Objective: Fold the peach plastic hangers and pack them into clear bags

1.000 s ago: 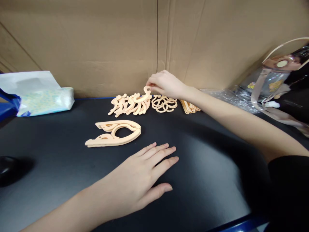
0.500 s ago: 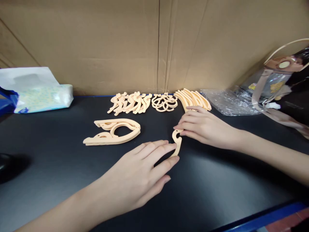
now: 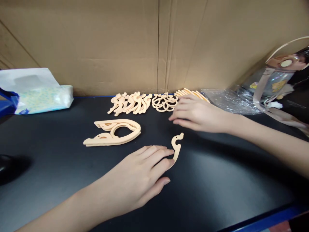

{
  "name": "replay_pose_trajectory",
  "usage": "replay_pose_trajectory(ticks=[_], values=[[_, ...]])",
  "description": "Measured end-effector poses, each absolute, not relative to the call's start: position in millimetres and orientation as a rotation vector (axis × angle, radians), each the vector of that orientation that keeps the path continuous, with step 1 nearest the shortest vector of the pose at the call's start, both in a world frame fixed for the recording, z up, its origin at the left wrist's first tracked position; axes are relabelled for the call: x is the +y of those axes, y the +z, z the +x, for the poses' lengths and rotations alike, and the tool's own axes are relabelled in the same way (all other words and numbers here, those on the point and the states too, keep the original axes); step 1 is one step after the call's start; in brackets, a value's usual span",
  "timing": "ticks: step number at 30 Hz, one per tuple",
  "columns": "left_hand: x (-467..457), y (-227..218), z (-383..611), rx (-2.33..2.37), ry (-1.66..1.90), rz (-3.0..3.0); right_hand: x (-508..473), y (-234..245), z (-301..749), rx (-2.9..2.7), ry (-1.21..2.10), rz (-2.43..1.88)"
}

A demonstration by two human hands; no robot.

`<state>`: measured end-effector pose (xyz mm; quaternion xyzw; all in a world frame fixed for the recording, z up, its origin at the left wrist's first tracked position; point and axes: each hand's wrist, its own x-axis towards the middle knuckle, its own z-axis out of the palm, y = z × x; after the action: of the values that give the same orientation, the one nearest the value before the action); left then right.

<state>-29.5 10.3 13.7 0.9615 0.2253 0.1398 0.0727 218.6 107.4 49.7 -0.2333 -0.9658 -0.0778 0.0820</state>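
A beige curved plastic hanger piece (image 3: pixel 177 148) with a notched, hooked end lies on the black table. My left hand (image 3: pixel 142 174) rests over its lower end, fingertips touching it, fingers stretched and thumb apart; that end is partly hidden. My right hand (image 3: pixel 195 114) hovers beyond the piece, holding nothing, its fingers loosely extended. It is nearest the stack of long curved beige strips (image 3: pixel 182 92) and covers much of it. Left of that stack are thin ring-like pieces (image 3: pixel 164 102) and a row of notched hanger pieces (image 3: pixel 130 103). A folded beige hanger (image 3: pixel 116 132) lies left of centre.
A tissue pack (image 3: pixel 43 100) stands at the back left, and a dark rounded object (image 3: pixel 5 167) sits at the left edge. Clear plastic wrap (image 3: pixel 227 100) and a strapped bottle (image 3: pixel 280 80) are at the right. A cardboard wall (image 3: pixel 96 48) closes off the back.
My right hand has let go of the hanger piece's hooked end and moved away toward the curved strips. My left hand stays at the piece, which has shifted slightly nearer me.
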Motion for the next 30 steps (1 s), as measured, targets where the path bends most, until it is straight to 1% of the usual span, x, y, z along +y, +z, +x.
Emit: replay_pose_trajectory(ticks=[5, 8, 11, 21, 26, 30], values=[[10.7, 14.8, -29.9, 0.657, 0.433, 2.865, 173.9, 59.7, 181.7, -2.777, -0.453, -0.79], [11.0, 15.7, -30.1, 0.661, 0.425, 2.85, 208.6, 57.4, 155.9, -2.788, -0.496, -0.843], [10.7, 16.1, -30.6, 0.66, 0.404, 2.842, 229.5, 52.6, 134.1, -2.857, -0.534, -0.789], [10.2, 13.7, -32.6, 0.656, 0.396, 2.853, 242.1, 47.2, 104.3, -2.927, -0.711, -0.616], [11.0, 13.7, -31.6, 0.649, 0.408, 2.847, 236.0, 51.8, 99.6, -2.972, -0.791, -0.647], [10.9, 13.7, -31.3, 0.643, 0.419, 2.854, 233.4, 60.5, 101.4, -2.9, -0.811, -0.719]])
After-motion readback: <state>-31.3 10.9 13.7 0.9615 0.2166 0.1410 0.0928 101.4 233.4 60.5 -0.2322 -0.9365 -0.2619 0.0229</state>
